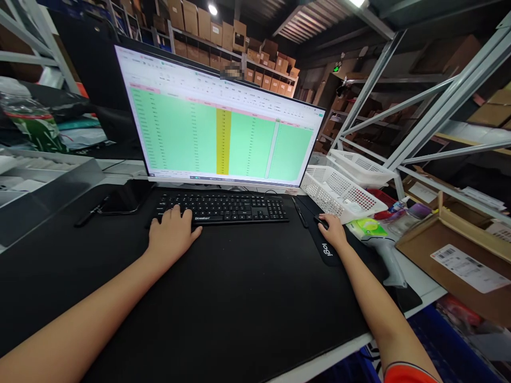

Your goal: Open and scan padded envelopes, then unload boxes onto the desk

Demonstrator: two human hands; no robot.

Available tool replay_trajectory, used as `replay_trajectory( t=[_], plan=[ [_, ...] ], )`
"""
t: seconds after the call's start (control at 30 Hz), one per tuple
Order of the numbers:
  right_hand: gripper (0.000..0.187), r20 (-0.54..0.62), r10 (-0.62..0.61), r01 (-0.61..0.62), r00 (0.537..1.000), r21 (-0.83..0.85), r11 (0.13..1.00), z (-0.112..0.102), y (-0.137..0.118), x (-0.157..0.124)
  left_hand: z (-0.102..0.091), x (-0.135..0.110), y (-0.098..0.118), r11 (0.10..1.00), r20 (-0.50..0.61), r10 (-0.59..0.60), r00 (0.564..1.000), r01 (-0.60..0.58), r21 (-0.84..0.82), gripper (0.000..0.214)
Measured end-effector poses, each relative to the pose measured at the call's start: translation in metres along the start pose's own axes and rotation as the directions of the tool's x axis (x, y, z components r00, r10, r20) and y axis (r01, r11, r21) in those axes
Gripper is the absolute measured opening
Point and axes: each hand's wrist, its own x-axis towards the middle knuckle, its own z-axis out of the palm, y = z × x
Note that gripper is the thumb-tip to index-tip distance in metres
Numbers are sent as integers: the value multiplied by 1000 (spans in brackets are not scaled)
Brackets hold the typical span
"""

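My left hand [172, 234] lies flat on the left end of a black keyboard [231, 206], fingers stretched over the keys. My right hand [332, 230] is curled over a black mouse [320, 219], next to a black wrist rest [326, 250] marked "logi". Both rest on a large black desk mat [223, 298]. Behind the keyboard a wide monitor [223, 119] shows a green spreadsheet with one yellow column.
White plastic baskets [339, 191] stand right of the monitor. A white handheld scanner [389, 258], a green packet [369, 227] and an open cardboard box [459, 260] with a label lie at the right. A black phone [122, 202] and pen [90, 214] lie left. Shelves of cartons stand behind.
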Motion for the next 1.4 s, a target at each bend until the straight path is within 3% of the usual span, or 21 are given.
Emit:
replay_trajectory(
  t=[0.3, 0.5, 0.9, 1.1, 1.4],
  plan=[
    [26, -32, -18, 15, 999, -74, 997, -1, 0, -2, -2, -1, 1, 1000, 4, -2, 1000, 2, -30, 53],
    [24, -1, -41, 41, 999, -12, 999, 0, 3, -1, -1, -2, 0, 999, -5, -2, 1000, 2, -49, 54],
    [23, 5, 26, -26, 1000, -31, 999, -5, -7, 1, 0, 1, -3, 997, -6, 21, 1000, -22, -78, 53],
    [24, 36, 22, -22, 999, 4, 1000, -6, -9, 3, 5, 4, -6, 999, -9, 36, 999, -36, -22, 54],
    [24, 12, 24, -23, 1000, -88, 996, -11, -17, 4, 6, 5, -5, 998, -19, 46, 999, -47, -44, 53]
  ],
)
